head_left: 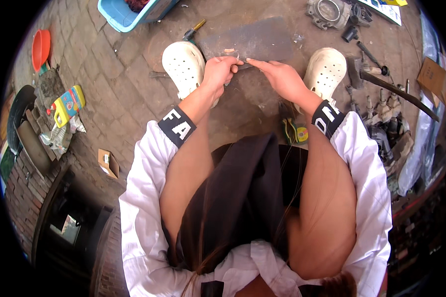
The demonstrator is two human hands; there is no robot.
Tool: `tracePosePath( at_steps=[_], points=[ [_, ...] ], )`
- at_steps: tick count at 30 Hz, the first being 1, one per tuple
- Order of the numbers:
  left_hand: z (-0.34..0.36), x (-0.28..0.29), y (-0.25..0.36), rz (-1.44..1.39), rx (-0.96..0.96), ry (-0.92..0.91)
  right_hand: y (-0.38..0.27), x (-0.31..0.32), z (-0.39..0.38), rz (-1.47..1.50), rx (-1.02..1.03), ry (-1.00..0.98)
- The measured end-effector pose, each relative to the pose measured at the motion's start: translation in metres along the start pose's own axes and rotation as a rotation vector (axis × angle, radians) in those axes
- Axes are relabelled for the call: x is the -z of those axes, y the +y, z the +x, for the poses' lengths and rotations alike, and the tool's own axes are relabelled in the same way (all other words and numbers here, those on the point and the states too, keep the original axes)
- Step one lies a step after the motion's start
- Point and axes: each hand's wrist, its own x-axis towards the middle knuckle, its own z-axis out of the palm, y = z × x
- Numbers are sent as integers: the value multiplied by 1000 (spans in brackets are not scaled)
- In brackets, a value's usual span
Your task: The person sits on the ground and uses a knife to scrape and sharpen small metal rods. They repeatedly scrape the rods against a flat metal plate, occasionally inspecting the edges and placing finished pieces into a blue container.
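Both hands meet in front of me, just above the near edge of a flat dark metal plate (270,42) on the ground. My left hand (218,74) is closed, its thumb and forefinger pinched by something too small to make out. From the other side, my right hand (283,81) brings its fingertips together at the same spot, forefinger stretched out straight. A small orange-brown scrap (229,50) lies on the plate beyond the left hand. Cream clogs (184,67) flank the hands. Pliers with dark and yellow handles (288,127) lie nearer me.
A brass-tipped tool (197,27) lies beyond my left foot. On the right are a hammer (355,72), metal machine parts (384,106) and a cardboard box (437,81). A blue basin (119,17), red bowl (41,49) and yellow jug (68,105) stand left.
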Motion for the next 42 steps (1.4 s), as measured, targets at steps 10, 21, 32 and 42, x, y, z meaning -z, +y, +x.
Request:
tracePosePath(
  at_steps=[10,21,32,42],
  points=[
    [-2,-3,3,21,2,21,3,-4,-1,-14,51,69],
    [-1,0,3,39,4,27,-11,3,1,-257,-17,-74],
    [-1,-2,3,44,-5,47,-13,4,0,-158,4,11],
    [-3,-4,5,25,7,54,-10,2,4,-172,-18,-1]
  ],
)
